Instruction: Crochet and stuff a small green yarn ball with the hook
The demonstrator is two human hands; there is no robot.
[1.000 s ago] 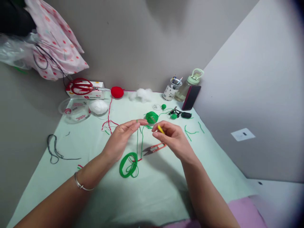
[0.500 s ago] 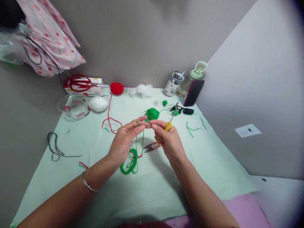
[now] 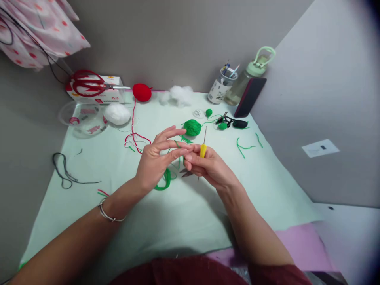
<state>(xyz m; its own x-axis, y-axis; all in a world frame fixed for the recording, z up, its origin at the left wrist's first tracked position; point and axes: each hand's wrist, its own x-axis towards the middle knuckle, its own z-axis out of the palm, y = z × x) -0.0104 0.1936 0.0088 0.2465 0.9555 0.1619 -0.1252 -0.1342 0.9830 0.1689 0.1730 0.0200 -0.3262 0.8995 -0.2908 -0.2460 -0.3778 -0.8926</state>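
Observation:
My left hand is raised over the pale green table cover, its fingers partly spread, with a green yarn strand running across them. Against it, my right hand is closed on a crochet hook with a yellow grip, its metal tip pointing up and away. The strand leads back to a green yarn ball just beyond my fingers. A loose coil of green yarn and small orange snips lie on the cover under my hands, mostly hidden.
At the back stand a box with red scissors, a red yarn ball, white stuffing, a white ball, a clear plastic lid, a pen cup, a bottle and a phone. A black cord lies left.
My hands have come together and moved closer to me. The hook turned upright in my right hand, and my left fingers spread with the green strand across them. The camera tilted down.

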